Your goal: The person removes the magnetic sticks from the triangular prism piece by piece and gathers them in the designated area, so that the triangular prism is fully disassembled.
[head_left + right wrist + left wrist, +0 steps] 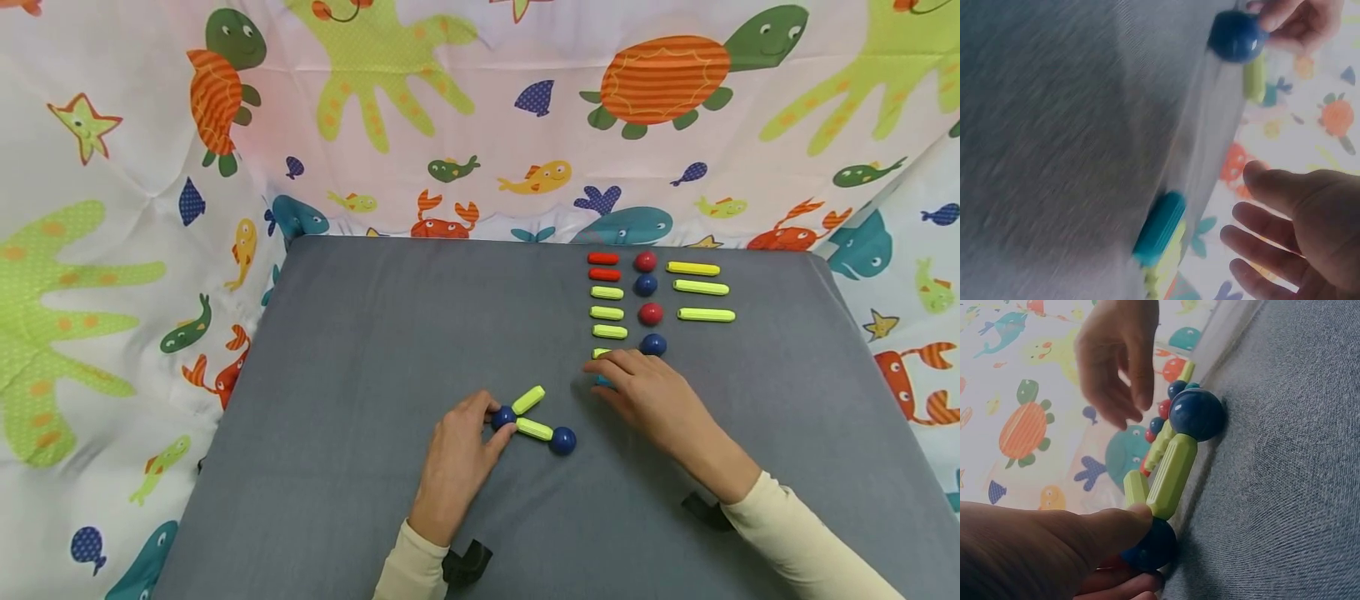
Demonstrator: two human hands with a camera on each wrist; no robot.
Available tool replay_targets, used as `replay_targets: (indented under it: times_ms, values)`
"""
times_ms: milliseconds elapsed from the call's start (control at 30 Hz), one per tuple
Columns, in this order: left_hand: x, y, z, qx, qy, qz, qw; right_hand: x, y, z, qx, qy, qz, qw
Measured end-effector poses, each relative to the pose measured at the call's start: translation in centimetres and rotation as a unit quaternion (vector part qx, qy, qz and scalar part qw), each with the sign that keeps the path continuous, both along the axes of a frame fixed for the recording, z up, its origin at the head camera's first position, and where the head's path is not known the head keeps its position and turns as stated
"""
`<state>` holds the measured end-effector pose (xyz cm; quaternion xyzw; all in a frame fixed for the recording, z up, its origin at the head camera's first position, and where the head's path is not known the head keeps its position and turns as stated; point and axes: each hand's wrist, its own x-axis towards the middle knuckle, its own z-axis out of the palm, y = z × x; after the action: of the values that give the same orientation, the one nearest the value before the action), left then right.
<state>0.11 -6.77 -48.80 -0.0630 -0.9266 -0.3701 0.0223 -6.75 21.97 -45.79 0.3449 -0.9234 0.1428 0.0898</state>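
My left hand [459, 458] pinches a blue ball [504, 417] between thumb and fingers. Two short yellow-green rods [528, 400] fan out from that ball in a V. At the far end of the nearer rod sits a second blue ball [562, 441], while the other rod's end is bare. Over the lower end of the column of short rods hovers my right hand [660, 404], fingers spread and holding nothing in the right wrist view. A teal rod [1160, 228] lies on the cloth close by, mostly covered by this hand in the head view.
Toward the back right, red rods [603, 259] and yellow-green short rods [607, 313] form a column. Beside them runs a line of red and blue balls [651, 313], then longer yellow-green rods [706, 315]. A printed curtain [480, 108] borders the grey table [360, 333].
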Motion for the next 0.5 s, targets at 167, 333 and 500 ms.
replay_targets:
  times_ms: [167,333,500]
  values:
    - [-0.1,0.0,0.1,-0.003,0.001,-0.005,1.0000,0.4,-2.2,0.3,-0.010,-0.006,0.042,0.999]
    - [-0.1,-0.1,0.2,-0.007,0.002,-0.008,0.9999,0.5,-4.5,0.0,0.000,0.009,0.091,0.996]
    - [-0.2,-0.3,0.2,-0.006,-0.002,-0.012,0.9999,0.2,-6.6,-0.9,0.035,0.036,0.127,0.991]
